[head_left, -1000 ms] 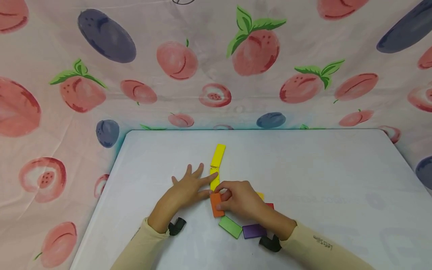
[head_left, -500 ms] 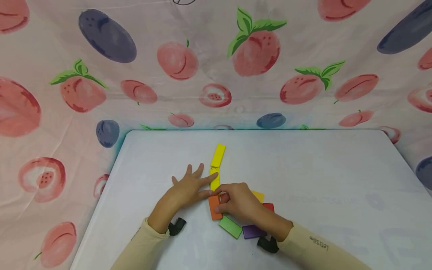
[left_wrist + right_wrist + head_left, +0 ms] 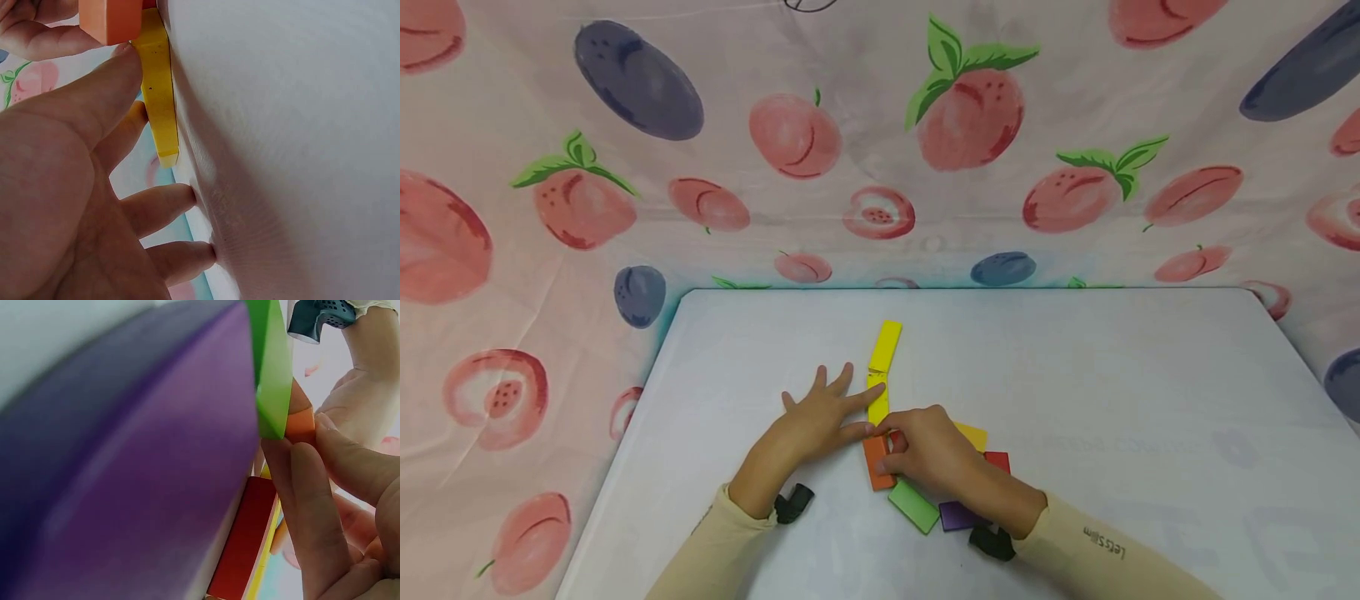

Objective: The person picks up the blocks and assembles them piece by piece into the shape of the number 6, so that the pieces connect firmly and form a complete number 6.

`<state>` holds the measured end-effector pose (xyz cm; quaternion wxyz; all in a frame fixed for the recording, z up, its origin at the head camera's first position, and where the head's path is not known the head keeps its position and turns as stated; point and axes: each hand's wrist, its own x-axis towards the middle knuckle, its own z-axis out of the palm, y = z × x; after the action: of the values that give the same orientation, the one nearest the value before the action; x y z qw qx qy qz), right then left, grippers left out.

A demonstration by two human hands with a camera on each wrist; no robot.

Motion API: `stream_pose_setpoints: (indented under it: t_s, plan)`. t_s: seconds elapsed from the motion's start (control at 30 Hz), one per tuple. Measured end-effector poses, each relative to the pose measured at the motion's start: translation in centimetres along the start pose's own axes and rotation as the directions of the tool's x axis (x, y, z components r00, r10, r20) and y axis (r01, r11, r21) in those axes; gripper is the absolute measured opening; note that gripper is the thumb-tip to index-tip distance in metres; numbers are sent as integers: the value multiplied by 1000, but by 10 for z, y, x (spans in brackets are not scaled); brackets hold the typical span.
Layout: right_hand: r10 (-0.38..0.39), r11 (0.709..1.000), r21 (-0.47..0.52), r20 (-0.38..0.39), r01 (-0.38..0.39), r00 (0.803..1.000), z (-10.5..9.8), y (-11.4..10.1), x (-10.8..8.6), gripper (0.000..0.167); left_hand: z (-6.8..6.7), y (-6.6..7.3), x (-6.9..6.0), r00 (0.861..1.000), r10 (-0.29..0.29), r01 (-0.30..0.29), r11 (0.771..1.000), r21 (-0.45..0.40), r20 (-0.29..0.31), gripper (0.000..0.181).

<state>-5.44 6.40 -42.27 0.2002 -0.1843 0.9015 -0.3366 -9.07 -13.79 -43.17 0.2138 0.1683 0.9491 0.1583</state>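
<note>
My right hand [image 3: 934, 447] pinches an orange wooden block [image 3: 876, 469] at the near end of a short line of two yellow blocks. The right wrist view shows the thumb against the orange block [image 3: 301, 425]. My left hand [image 3: 820, 421] lies with its fingers spread. Its index finger rests on the nearer yellow block [image 3: 877, 402], and its thumb touches that block near the orange one, as the left wrist view shows for the yellow block [image 3: 159, 87]. The farther yellow block [image 3: 886, 346] stands beyond, untouched by either hand.
Right of the orange block, a green block [image 3: 913, 507] and a purple block [image 3: 957, 516] continue the curve, partly under my right wrist. A red block [image 3: 997, 460] and a golden-yellow block [image 3: 972, 436] show behind the right hand. A patterned fruit cloth [image 3: 880, 167] hangs behind the white table [image 3: 1112, 375].
The orange block has shifted slightly left and towards me with my right hand. More of the golden-yellow and red blocks shows behind that hand. My left hand has stayed still.
</note>
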Motion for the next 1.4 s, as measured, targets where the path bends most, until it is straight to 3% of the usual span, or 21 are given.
stream_pose_setpoints:
  t_s: [0.23, 0.5, 0.73, 1.4]
  plan:
    - [-10, 999, -35, -24, 9, 1000, 1, 0, -1, 27, 0, 0, -1, 1000, 5, -5, 1000, -3, -1, 60]
    - [-19, 999, -44, -6, 19, 1000, 3, -4, -1, 34, 1, -1, -1, 1000, 17, -17, 1000, 4, -8, 60]
    - [-55, 991, -125, -28, 51, 998, 8, -5, 0, 30, 0, -1, -2, 1000, 16, -16, 1000, -3, -10, 61]
    - [-25, 981, -191, -57, 14, 998, 5, -6, -1, 30, 2, -3, -1, 1000, 26, -26, 1000, -2, -13, 59]
